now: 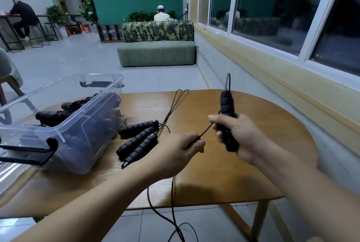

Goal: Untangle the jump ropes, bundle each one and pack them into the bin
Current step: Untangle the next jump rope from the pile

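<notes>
Head view, left to right: the clear bin (pixel 78 124) already holds at least 2 wrapped ropes (pixel 58 112). Just beside it, 3 loose handles (pixel 139 140) lie on the table (pixel 243 173), cords unbundled. The left hand (pixel 179 152) pinches a thin cord (pixel 204 130); the right hand (pixel 239 136) is wrapped around an upright handle (pixel 227 105). I judge packing roughly half done, with this rope and the others left

handles (pixel 139 138): showing black, ribbed
cord (pixel 172 193): showing black
bin (pixel 78 124): showing clear, black clips
table (pixel 224 173): showing brown woodgrain
sofa (pixel 157 54): showing green, leaf-print back
</notes>
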`<state>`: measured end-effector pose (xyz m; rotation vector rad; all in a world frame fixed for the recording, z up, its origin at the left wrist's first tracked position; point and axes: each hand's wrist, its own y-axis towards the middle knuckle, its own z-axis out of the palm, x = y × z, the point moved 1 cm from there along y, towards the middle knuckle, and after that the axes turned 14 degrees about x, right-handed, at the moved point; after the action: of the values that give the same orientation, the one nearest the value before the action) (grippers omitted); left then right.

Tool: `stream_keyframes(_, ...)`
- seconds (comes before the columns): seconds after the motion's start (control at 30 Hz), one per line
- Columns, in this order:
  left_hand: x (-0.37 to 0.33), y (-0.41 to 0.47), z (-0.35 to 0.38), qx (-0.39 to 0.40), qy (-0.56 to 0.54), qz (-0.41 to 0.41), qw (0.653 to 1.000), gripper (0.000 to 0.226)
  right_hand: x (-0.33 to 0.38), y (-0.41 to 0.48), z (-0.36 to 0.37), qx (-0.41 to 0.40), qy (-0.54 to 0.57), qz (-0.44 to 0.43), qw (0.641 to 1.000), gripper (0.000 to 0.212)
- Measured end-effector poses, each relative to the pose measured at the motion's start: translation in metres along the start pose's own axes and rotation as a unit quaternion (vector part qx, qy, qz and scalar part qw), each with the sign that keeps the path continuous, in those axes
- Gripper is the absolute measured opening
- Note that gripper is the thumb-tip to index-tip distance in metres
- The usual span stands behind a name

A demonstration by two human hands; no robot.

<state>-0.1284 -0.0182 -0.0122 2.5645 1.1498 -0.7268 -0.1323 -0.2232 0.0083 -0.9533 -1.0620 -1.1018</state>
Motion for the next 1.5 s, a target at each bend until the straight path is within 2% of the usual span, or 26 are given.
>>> stream_keyframes(0.1,0.005,-0.002,-0.004,-0.010,-0.038,-0.013,0.999,0.029,0.014,0.007,-0.029,-0.079,0.057,-0.022,0.995,0.017)
stream_keyframes(0.17,0.009,-0.002,-0.006,-0.016,-0.076,-0.023,0.997,0.030,0.016,0.007,-0.043,-0.090,0.080,-0.022,0.992,0.017)
stream_keyframes(0.23,0.011,-0.003,-0.007,-0.022,-0.100,-0.026,0.994,0.030,0.011,0.006,-0.042,-0.066,0.082,-0.005,0.994,0.018)
stream_keyframes(0.4,0.007,-0.004,-0.007,-0.026,-0.095,-0.022,0.995,0.029,-0.006,-0.007,-0.004,0.057,0.020,0.061,0.996,0.038)
stream_keyframes(0.47,0.003,-0.004,-0.008,-0.027,-0.083,-0.020,0.996,0.028,-0.012,-0.014,0.011,0.106,-0.007,0.078,0.991,0.032)
stream_keyframes(0.53,-0.001,-0.005,-0.009,-0.028,-0.069,-0.009,0.997,0.026,-0.017,-0.015,0.021,0.121,-0.014,0.069,0.990,0.027)
stream_keyframes(0.6,-0.003,-0.005,-0.008,-0.030,-0.068,0.004,0.997,0.025,-0.018,-0.014,0.023,0.107,-0.004,0.046,0.993,0.024)
stream_keyframes(0.73,0.003,-0.002,-0.002,-0.011,-0.161,-0.009,0.987,0.025,-0.007,-0.007,0.013,0.057,0.002,0.009,0.998,0.017)
stream_keyframes(0.87,0.006,-0.002,-0.002,-0.011,-0.136,-0.011,0.991,0.025,0.009,0.006,-0.019,-0.058,0.050,-0.013,0.997,0.014)
stream_keyframes(0.97,0.006,-0.003,-0.005,-0.020,-0.121,-0.018,0.992,0.025,0.013,0.009,-0.038,-0.087,0.098,-0.020,0.991,0.016)
stream_keyframes(1.03,0.005,-0.003,-0.006,-0.027,-0.126,-0.021,0.991,0.025,0.011,0.006,-0.033,-0.057,0.093,-0.005,0.994,0.019)
stream_keyframes(1.17,0.005,-0.001,-0.005,-0.032,-0.107,-0.009,0.994,0.024,0.002,-0.005,-0.004,0.062,0.031,0.052,0.996,0.029)
stream_keyframes(1.27,0.004,-0.001,-0.003,-0.033,-0.090,0.005,0.995,0.022,-0.005,-0.010,0.014,0.139,-0.029,0.084,0.986,0.025)
stream_keyframes(1.5,0.005,-0.001,-0.001,-0.052,-0.066,0.009,0.996,0.023,-0.004,-0.013,0.019,0.122,-0.061,0.086,0.987,0.019)
